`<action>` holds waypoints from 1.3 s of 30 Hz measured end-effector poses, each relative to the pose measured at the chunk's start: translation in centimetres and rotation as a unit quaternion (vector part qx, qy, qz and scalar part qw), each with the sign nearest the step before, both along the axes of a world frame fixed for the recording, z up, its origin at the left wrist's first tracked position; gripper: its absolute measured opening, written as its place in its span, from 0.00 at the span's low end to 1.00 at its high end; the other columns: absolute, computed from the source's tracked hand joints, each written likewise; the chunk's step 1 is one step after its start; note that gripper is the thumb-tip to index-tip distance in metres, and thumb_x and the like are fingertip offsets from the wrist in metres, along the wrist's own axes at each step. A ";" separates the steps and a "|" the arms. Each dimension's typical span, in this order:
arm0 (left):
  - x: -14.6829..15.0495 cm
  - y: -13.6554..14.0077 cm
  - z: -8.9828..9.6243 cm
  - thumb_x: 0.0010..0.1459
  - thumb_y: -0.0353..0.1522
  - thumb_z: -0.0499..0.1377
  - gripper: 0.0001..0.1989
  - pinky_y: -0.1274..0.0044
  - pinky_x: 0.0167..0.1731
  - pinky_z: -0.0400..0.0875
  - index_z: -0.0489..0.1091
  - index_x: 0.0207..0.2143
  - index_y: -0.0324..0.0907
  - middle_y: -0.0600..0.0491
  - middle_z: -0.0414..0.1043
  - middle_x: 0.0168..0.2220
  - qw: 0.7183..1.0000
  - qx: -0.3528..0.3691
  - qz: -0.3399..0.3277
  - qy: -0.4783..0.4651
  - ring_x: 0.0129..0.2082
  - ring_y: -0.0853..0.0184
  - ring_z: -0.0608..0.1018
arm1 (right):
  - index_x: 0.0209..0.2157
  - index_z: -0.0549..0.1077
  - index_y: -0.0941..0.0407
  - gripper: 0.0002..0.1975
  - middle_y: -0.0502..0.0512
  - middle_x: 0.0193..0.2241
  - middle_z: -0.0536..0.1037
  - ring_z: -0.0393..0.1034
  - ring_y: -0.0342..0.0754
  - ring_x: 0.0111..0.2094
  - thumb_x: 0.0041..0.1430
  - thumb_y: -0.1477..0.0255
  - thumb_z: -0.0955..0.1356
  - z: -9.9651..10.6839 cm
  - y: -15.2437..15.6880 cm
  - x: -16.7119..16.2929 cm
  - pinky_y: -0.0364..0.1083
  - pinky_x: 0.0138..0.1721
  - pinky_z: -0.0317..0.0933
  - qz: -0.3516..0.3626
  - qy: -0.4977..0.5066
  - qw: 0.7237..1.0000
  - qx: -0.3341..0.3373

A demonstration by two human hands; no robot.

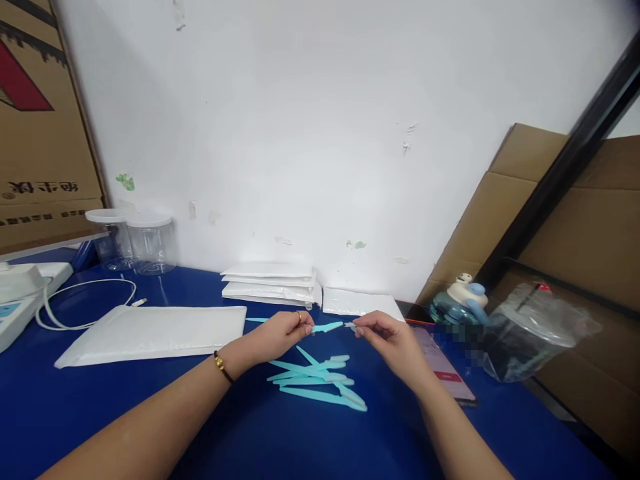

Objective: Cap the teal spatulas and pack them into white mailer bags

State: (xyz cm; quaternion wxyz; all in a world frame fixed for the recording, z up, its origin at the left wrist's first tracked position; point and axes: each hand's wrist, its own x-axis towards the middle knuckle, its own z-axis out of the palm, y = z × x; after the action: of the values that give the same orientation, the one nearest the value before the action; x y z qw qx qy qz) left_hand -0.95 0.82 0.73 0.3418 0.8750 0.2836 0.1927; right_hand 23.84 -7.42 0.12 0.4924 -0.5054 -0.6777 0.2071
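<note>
My left hand (pixel 284 335) pinches a teal eyebrow razor (pixel 329 327), its blade end pointing right and its thin handle reaching out past the hand to the left. Between the fingertips of my right hand (pixel 387 341) is a small clear blade cap (pixel 351 325), just off the razor's tip with a narrow gap between them. Below both hands, a loose pile of several teal eyebrow razors (pixel 320 398) lies crossed on the blue table (pixel 240 420). Pale covers sit over the blade ends in the pile.
White padded mailers (pixel 160 333) lie at left, with more mailers stacked (pixel 270 280) by the wall. A phone (pixel 445 367) lies beside my right forearm. Farther right are a blue figurine (pixel 460 300) and a bagged cup (pixel 530 333). Lidded clear jars (pixel 153 247) and a white cable (pixel 90 327) are at left.
</note>
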 end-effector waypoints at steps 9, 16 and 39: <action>0.0 -0.5 0.5 0.61 0.44 0.44 0.21 0.81 0.29 0.60 0.71 0.35 0.42 0.55 0.69 0.31 1.000 -0.006 -0.016 0.019 0.28 0.70 0.67 | 0.33 0.77 0.52 0.05 0.55 0.34 0.78 0.72 0.50 0.38 0.55 0.71 0.68 0.1 0.0 -0.6 0.49 0.41 0.66 0.022 -0.046 0.997 0.054; 0.6 -1.1 0.1 0.62 0.42 0.45 0.20 0.81 0.25 0.57 0.73 0.35 0.42 0.56 0.67 0.26 0.999 0.012 -0.043 0.029 0.24 0.72 0.65 | 0.31 0.78 0.52 0.04 0.55 0.33 0.79 0.73 0.49 0.36 0.53 0.71 0.70 -0.3 0.0 -2.3 0.46 0.37 0.68 0.073 -0.024 0.997 0.012; -0.3 1.5 -2.0 0.53 0.30 0.54 0.04 0.78 0.31 0.62 0.69 0.29 0.43 0.53 0.71 0.33 0.963 0.162 0.136 0.169 0.33 0.67 0.73 | 0.23 0.70 0.56 0.03 0.49 0.20 0.73 0.66 0.43 0.22 0.44 0.77 0.68 -1.9 1.0 4.0 0.40 0.22 0.55 -0.142 -0.248 0.929 -0.235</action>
State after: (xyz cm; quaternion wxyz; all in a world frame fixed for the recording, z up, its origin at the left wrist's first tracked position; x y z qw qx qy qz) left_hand -1.21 2.30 -1.32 0.1137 0.8917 0.4184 0.1299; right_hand 27.88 -6.44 -1.81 0.2000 -0.7330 -0.6311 0.1561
